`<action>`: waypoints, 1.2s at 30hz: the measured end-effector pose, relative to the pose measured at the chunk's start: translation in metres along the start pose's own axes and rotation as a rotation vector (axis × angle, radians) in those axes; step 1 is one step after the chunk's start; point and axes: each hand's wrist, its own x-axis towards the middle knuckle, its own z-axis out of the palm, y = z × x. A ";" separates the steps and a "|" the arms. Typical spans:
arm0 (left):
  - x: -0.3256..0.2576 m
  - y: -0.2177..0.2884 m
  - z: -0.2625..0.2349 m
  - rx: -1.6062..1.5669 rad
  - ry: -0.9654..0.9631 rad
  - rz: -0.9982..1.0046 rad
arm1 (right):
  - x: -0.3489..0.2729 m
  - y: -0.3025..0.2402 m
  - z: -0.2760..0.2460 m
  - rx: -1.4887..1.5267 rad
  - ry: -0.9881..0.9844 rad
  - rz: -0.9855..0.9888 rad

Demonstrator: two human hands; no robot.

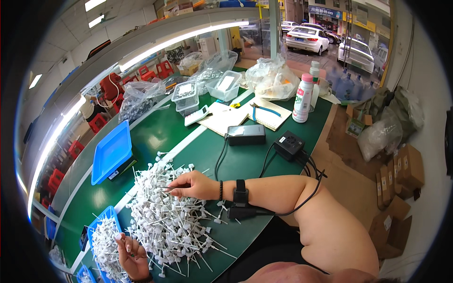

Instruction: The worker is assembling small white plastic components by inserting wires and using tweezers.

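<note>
A large heap of small white plastic parts with thin stems (163,221) is spread over the green table. Above its upper right side is my right hand (191,185), closed, with a thin dark metal tool (165,188) showing at the fingertips and pointing left; its full shape is hard to make out. My left hand (133,257) is at the heap's lower left, beside a blue tray (109,210) filled with similar white parts. Thumb and forefinger are pinched together there; something tiny and whitish is at their tips, too small to name.
An empty-looking blue tray (113,153) lies beyond the heap. Black adapter boxes (246,134) with cables, notebooks (222,118), blue-handled pliers (264,109) and a pink-capped bottle (303,99) stand farther back. One cable crosses near my right forearm. Cartons (408,165) are at right.
</note>
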 end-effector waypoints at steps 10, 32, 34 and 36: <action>0.002 0.029 -0.004 -0.068 -0.071 0.120 | -0.003 0.000 0.000 -0.031 0.023 -0.009; 0.000 0.007 0.002 -0.057 0.032 0.026 | -0.001 -0.001 -0.001 -0.180 -0.026 -0.015; 0.000 0.002 0.000 -0.037 0.038 0.012 | -0.001 0.000 -0.002 -0.200 -0.031 -0.015; 0.000 0.000 0.000 -0.016 0.043 -0.001 | -0.001 -0.001 -0.001 -0.219 -0.036 -0.016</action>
